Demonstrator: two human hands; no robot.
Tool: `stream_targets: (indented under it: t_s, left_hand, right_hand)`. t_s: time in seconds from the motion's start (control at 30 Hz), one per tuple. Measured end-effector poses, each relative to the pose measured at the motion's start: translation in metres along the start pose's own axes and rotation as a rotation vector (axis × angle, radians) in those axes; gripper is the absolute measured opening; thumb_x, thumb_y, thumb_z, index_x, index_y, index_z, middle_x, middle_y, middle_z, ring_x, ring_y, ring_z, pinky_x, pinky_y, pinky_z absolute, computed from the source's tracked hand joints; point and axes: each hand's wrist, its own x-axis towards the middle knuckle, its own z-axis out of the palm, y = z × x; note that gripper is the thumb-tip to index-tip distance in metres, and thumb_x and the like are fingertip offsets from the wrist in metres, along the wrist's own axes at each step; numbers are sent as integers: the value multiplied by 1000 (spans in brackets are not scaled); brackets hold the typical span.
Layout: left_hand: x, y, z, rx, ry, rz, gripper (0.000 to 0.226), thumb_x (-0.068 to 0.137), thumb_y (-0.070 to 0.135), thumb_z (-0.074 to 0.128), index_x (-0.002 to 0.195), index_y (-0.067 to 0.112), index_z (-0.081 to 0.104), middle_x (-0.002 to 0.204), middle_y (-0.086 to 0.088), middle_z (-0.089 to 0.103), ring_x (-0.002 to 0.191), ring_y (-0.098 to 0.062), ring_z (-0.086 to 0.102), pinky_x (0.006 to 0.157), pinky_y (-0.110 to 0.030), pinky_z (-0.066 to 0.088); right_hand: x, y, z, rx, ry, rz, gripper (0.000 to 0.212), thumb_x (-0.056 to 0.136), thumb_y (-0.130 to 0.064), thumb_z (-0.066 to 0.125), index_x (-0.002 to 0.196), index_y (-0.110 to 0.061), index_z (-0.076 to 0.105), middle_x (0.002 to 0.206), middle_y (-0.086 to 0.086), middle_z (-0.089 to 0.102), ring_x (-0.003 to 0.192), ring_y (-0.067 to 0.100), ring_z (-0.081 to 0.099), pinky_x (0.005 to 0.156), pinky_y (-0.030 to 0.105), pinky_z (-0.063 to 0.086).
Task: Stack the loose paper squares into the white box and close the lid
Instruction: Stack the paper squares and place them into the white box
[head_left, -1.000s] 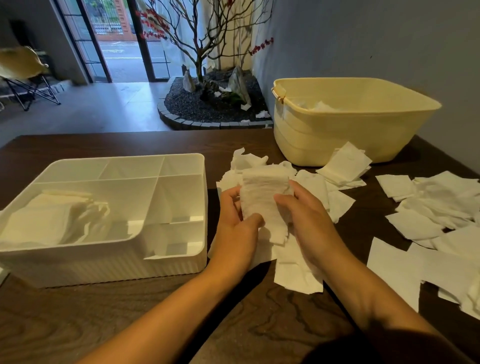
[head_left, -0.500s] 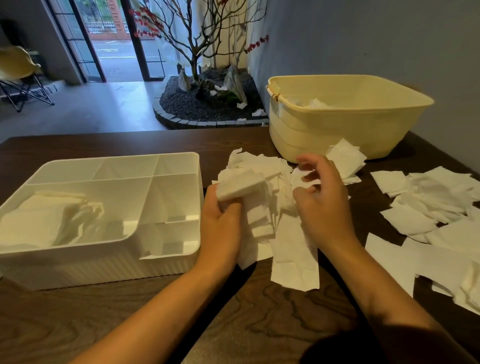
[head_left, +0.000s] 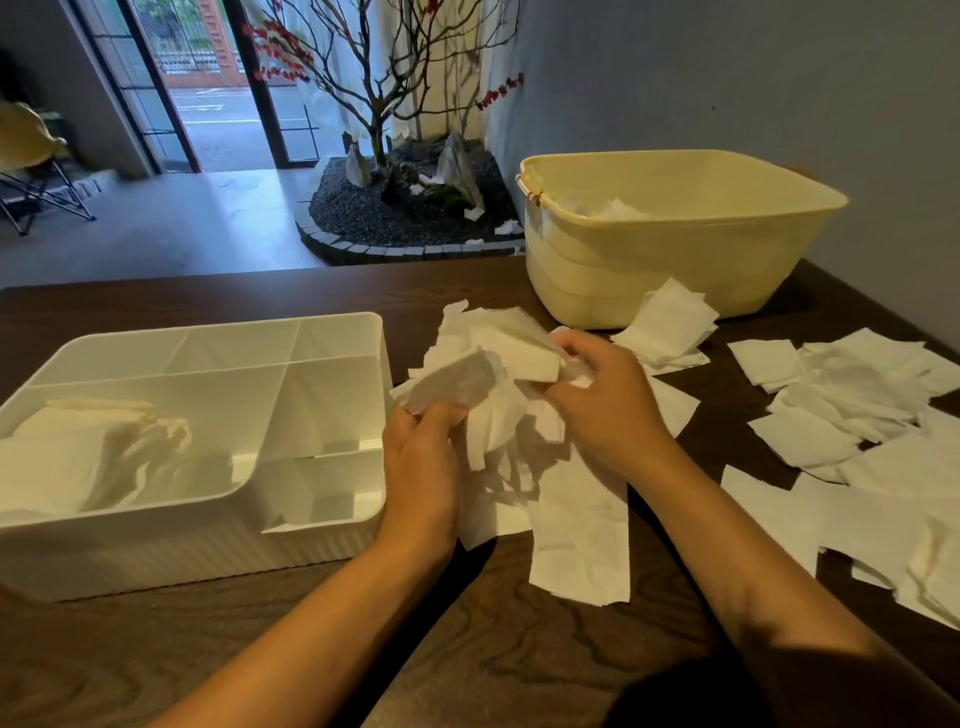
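Note:
The white box (head_left: 322, 540) with inner dividers stands open on the left of the dark table; a pile of paper squares (head_left: 78, 452) lies in its large compartment. My left hand (head_left: 421, 467) grips a bundle of paper squares (head_left: 457, 384) just right of the box. My right hand (head_left: 602, 400) pinches another folded stack (head_left: 524, 353) beside it, above a heap of loose squares (head_left: 576, 525). No lid is in view.
A cream plastic tub (head_left: 675, 260) with some paper inside stands at the back right. More loose squares (head_left: 852, 415) are scattered along the table's right side. A wall runs close on the right; an indoor rock garden (head_left: 405, 208) lies behind the table.
My hands have split the paper they held together: the left lifted a bundle toward the box, and the right reached back and picked up another stack from the heap.

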Motion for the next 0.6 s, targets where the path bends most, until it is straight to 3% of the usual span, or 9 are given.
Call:
stream_targets:
  t_s: [0.07, 0.17, 0.27, 0.33, 0.37, 0.47, 0.53, 0.6]
  left_hand:
    - [1, 0, -1, -9, 2, 8, 28, 94, 0, 47, 85, 21, 63, 73, 10, 67, 75, -7, 63, 69, -27, 50]
    - [2, -2, -1, -36, -5, 11, 25, 94, 0, 48, 88, 20, 62, 82, 3, 63, 82, -14, 60, 73, -30, 47]
    - [2, -5, -1, -76, -54, 11, 25, 95, 2, 48, 95, 21, 63, 87, 6, 67, 89, -12, 64, 77, -28, 50]
    - [1, -4, -1, -111, -116, -5, 26, 96, 1, 47, 96, 20, 64, 79, 13, 71, 81, -2, 68, 70, -21, 54]
    - [1, -4, 0, -131, -151, -18, 26, 96, 0, 45, 95, 19, 64, 74, 15, 71, 74, 1, 67, 66, -18, 54]
    - [2, -3, -2, -171, -193, -68, 28, 96, -2, 42, 88, 17, 61, 64, 14, 66, 68, -2, 63, 64, -22, 50]
    - [3, -3, -4, -245, -222, -121, 25, 95, 3, 44, 92, 17, 63, 71, 9, 68, 75, -9, 63, 69, -28, 49]
    - [5, -1, -4, -327, -270, -195, 22, 89, 10, 52, 107, 14, 65, 88, -1, 72, 85, -18, 67, 78, -36, 55]
  right_hand:
    - [1, -11, -10, 113, 73, -4, 27, 86, -7, 72, 95, -32, 69, 87, -13, 70, 81, -4, 63, 65, 17, 47]
    - [-2, -26, -26, 478, 146, 97, 24, 88, -5, 68, 102, -25, 71, 96, -3, 75, 95, 14, 71, 80, 31, 58]
    - [-5, -23, -34, 923, 15, 333, 18, 93, -8, 55, 100, -16, 70, 88, 5, 74, 88, 24, 70, 80, 40, 57]
    - [-8, -17, -30, 1088, -131, 460, 20, 88, -13, 53, 93, -12, 73, 90, 9, 70, 91, 26, 66, 96, 46, 51]
    - [-9, -14, -28, 1087, -179, 482, 21, 85, -13, 54, 92, -12, 74, 92, 11, 69, 92, 26, 65, 99, 46, 48]
    - [-10, -13, -22, 930, -238, 518, 29, 89, -3, 54, 108, -16, 72, 104, 13, 71, 94, 25, 67, 82, 39, 53]
    - [-8, -14, -21, 840, -207, 550, 35, 87, 0, 57, 112, -20, 72, 116, 12, 69, 100, 25, 66, 76, 37, 54]
    - [-8, -15, -21, 807, -194, 565, 32, 88, -4, 61, 113, -21, 73, 121, 11, 68, 108, 26, 65, 86, 40, 55]
